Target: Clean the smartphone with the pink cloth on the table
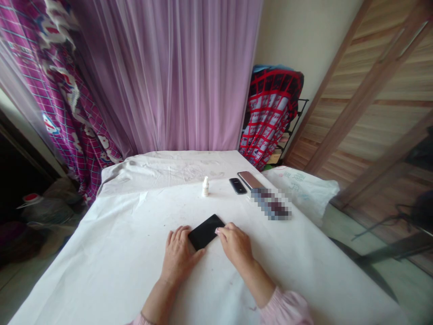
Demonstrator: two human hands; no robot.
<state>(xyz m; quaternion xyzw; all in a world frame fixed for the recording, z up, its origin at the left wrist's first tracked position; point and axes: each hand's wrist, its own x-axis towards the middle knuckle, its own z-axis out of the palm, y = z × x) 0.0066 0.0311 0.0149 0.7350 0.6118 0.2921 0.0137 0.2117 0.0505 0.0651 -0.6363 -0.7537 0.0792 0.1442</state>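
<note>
A black smartphone (205,231) lies on the white-covered table, screen up and slanting up to the right. My left hand (178,253) grips its left end, with the thumb along the near edge and the fingers at the far left corner. Over the right end, my right hand (236,243) is closed in a pinch on a small pinkish-white wad (217,230), perhaps cloth or tissue, mostly hidden by the fingers. The wad appears to touch the screen. Beyond the smartphone stands a small white bottle (205,187), upright.
To the right of the bottle are a small dark phone (237,186) and a larger pinkish-brown phone (250,180), beside a blurred-out item (271,204). A white plastic bag (304,189) hangs by the table's right edge. Purple curtains (176,76) rise behind the tablecloth (111,253).
</note>
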